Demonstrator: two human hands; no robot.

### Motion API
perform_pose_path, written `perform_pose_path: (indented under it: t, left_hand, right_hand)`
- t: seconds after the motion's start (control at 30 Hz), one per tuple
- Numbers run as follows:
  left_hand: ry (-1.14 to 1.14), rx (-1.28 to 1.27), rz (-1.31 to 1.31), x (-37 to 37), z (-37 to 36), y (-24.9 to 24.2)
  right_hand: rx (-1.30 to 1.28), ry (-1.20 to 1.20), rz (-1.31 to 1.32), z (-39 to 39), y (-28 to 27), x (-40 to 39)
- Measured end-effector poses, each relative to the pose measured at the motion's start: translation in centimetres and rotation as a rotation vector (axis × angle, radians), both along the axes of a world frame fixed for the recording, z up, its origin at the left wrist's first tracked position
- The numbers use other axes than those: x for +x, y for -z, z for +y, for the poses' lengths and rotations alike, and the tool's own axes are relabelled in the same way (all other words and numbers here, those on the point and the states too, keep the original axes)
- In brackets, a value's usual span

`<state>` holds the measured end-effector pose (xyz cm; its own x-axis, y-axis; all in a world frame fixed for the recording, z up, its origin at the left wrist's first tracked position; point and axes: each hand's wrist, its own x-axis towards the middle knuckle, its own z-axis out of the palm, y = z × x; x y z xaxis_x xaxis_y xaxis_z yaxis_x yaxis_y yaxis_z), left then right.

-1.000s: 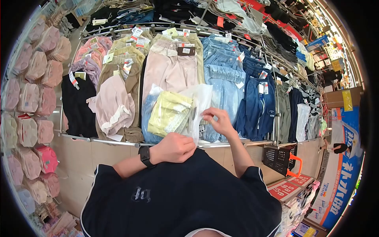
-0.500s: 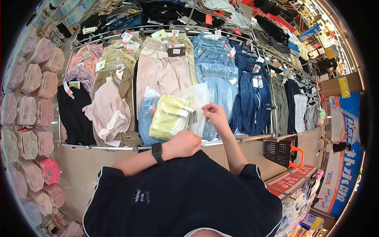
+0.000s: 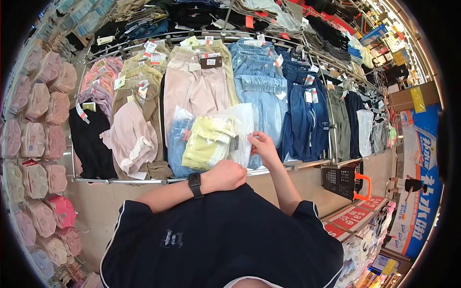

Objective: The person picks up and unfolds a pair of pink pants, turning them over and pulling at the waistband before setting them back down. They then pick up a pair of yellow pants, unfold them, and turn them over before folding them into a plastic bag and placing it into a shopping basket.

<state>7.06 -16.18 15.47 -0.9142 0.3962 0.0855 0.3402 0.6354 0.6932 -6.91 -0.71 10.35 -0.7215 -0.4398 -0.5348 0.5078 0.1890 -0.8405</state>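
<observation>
A clear plastic bag (image 3: 242, 125) with folded yellow-green trousers (image 3: 204, 144) inside lies over the front of the clothes rack. My right hand (image 3: 263, 148) pinches the bag's right edge between thumb and fingers. Below it, my left hand (image 3: 225, 175), with a black watch (image 3: 194, 184) on the wrist, is closed at the bag's lower right corner; its fingertips are hidden behind the back of the hand. A white lace trim and a dark label show through the plastic. Beside the bag on its left lies a blue denim garment (image 3: 177, 149), partly covered, also in plastic.
Pale pink trousers (image 3: 199, 86), light blue jeans (image 3: 264, 110) and navy trousers (image 3: 307, 125) lie on the metal rack (image 3: 120, 181). Hanging pink packs (image 3: 36, 139) line the left. A black basket (image 3: 338, 182) with an orange handle stands right; a person (image 3: 413, 185) is farther off.
My right hand stays on the bag's edge and has shifted slightly down. The view has moved a little, and the person at the far right has changed position.
</observation>
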Motion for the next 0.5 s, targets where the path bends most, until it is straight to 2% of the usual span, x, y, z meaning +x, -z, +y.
perform_pose_path:
  t: [0.23,0.5]
  left_hand:
    - [0.036,0.009,0.033,-0.2,0.1,-0.2]
    - [0.101,0.013,0.050,-0.2,0.4,-0.1]
  right_hand:
    - [0.075,-0.024,0.133,0.0,0.8,-0.5]
    - [0.137,0.015,0.146,-0.5,4.1,-7.4]
